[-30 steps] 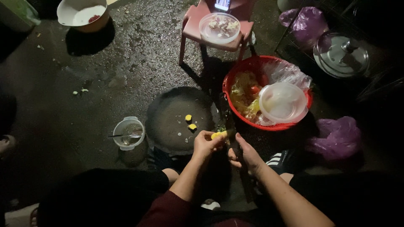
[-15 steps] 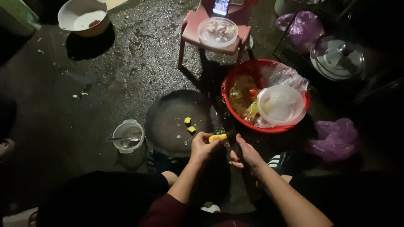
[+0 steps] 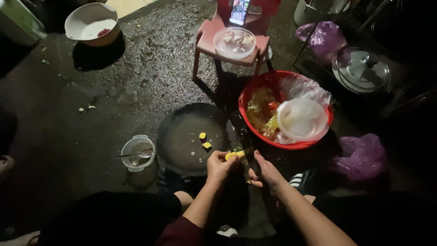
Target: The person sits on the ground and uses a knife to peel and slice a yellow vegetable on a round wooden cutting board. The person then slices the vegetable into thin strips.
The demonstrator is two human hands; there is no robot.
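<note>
Lower center: left hand (image 3: 219,165) fingers pinched a yellow piece (image 3: 235,155); right hand (image 3: 265,171) gripped a dark knife (image 3: 248,145), beside round board (image 3: 191,136).

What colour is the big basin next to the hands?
The basin is red, seen clearly in the head view.

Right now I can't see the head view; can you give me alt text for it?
Seen from above, the left hand holds a small yellow piece of food while the right hand grips a dark knife, over a round dark board bearing two yellow chunks. A red basin sits to the right, a pink stool beyond.
</note>
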